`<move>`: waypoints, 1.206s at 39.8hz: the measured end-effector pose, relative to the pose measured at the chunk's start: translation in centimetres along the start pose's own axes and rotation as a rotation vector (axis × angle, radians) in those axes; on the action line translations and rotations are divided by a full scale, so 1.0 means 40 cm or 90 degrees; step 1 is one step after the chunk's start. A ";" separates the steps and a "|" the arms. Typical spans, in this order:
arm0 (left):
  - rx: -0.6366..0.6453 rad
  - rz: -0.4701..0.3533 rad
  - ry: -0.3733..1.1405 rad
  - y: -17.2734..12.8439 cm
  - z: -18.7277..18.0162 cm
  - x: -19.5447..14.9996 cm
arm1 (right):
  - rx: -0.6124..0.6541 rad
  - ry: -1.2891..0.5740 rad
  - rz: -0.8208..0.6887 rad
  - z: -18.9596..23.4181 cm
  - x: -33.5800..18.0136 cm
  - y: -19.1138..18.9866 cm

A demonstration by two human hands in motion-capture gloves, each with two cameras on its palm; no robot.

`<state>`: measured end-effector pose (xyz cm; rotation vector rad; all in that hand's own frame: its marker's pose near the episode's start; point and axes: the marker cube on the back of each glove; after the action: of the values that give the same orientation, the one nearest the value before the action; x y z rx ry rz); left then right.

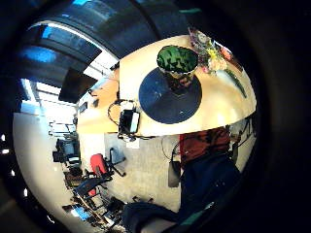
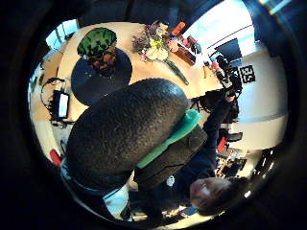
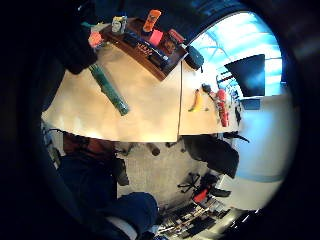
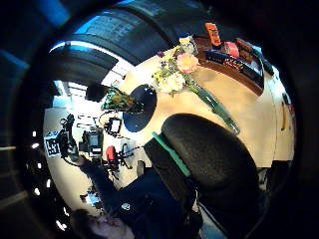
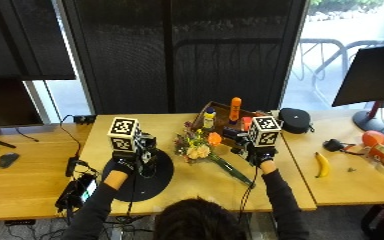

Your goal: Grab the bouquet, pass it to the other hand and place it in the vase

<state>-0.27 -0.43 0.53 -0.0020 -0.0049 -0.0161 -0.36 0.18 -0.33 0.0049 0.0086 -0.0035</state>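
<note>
Bouquet point(image 5: 204, 151) is lying on the table point(image 5: 179, 182), between the vase point(image 2: 97, 48) and my right hand point(image 5: 253, 148). I'm holding nothing; finger positions unclear. Looks light, blooms fragile, so I'm aiming for the wrapped stems point(image 5: 230, 171).

This is an office or lab workspace. Pale wooden desks point(image 5: 39, 185) stand pushed edge to edge in front of tall windows point(image 5: 342, 45) covered by a dark mesh blind point(image 5: 179, 50). Black flat monitors stand at the left edge point(image 5: 9, 107) and at the right edge on a round foot point(image 5: 377, 75). A black computer mouse point(image 5: 7, 160) lies near the left desk's front edge, and black cables with a power adapter point(image 5: 72, 165) trail over the seam between desks. In the left palm views, wheeled office chairs point(image 1: 104, 167), one red-backed, stand on a grey floor.
</note>
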 end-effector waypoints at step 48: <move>-0.019 -0.008 0.025 -0.071 0.038 -0.013 | -0.131 -0.094 0.227 0.015 0.057 -0.156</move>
<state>-0.83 -3.26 2.03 -0.0317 0.0348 -0.0285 1.92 -6.06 0.23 -0.1993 -0.1404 0.3533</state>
